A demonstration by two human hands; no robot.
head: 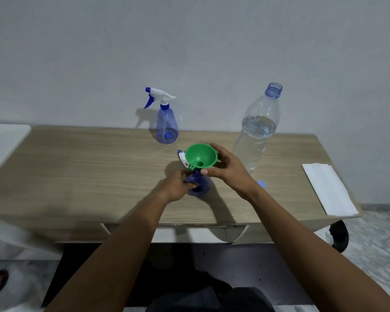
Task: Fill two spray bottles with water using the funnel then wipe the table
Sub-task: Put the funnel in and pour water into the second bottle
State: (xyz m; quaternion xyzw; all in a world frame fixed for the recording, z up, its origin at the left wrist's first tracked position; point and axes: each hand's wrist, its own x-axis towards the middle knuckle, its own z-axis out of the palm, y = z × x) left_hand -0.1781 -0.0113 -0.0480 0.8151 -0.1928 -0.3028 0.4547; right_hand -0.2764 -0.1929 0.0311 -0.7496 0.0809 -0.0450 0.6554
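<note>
Green funnel [200,156] is over the near spray bottle [203,185], right hand [230,172] pinching its rim, left hand [177,188] gripping the bottle's body.

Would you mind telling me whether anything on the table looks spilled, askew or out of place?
No spill shows. Only the folded white cloth stands out: it lies at the table's right end, and its near corner seems to poke past the edge.
</note>
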